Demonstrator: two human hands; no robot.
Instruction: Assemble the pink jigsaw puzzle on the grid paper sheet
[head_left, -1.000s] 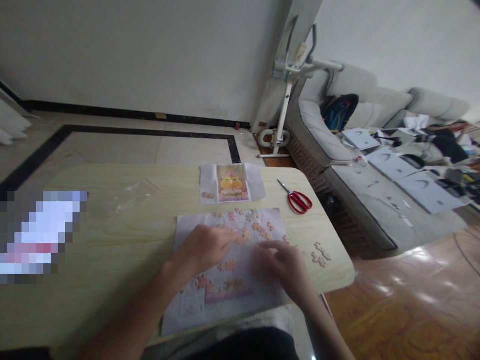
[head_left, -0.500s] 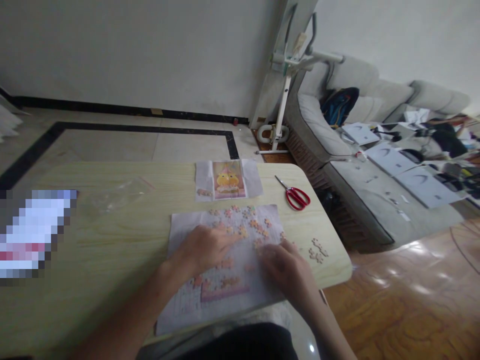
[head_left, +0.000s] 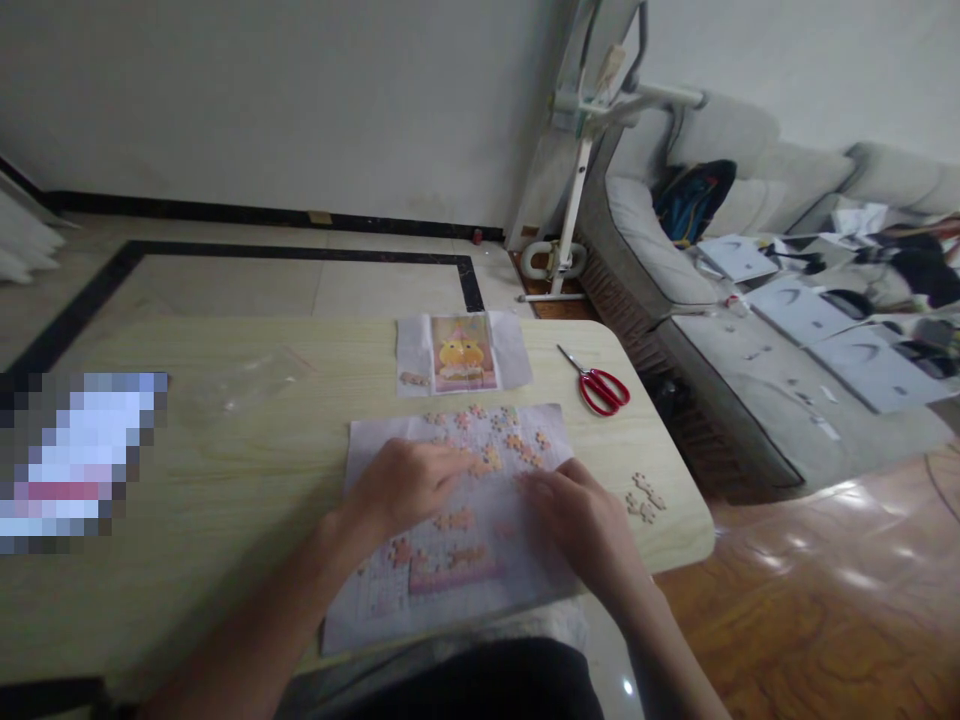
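Observation:
My left hand (head_left: pixel 409 487) is over the printed paper sheet (head_left: pixel 365 448), fingers stretched toward loose jigsaw pieces (head_left: pixel 491 460) at its upper middle. No held piece shows in it. On the sheet's right side is my right hand (head_left: pixel 574 508), fingers curled and blurred; whether a piece is inside them is hidden. Between and below the hands lies a partly joined puzzle strip (head_left: pixel 457 572) with a pink lower edge. A small joined group (head_left: pixel 454 519) sits above it. Reddish pieces (head_left: pixel 399 551) lie to its left. More loose pieces (head_left: pixel 514 443) spread near the sheet's top edge.
Behind the sheet lies a reference picture (head_left: pixel 461 352) of a yellow character. Red-handled scissors (head_left: pixel 602 390) rest to its right. Several pieces (head_left: pixel 645 498) lie near the table's right edge. A clear plastic bag (head_left: pixel 247 385) and a blurred-out screen (head_left: pixel 82 460) are left. A sofa (head_left: pixel 720 350) stands beyond.
The view has shifted slightly, so the table and its things sit a little further right. My left hand stays over the upper pieces; my right hand remains curled at the sheet's right side.

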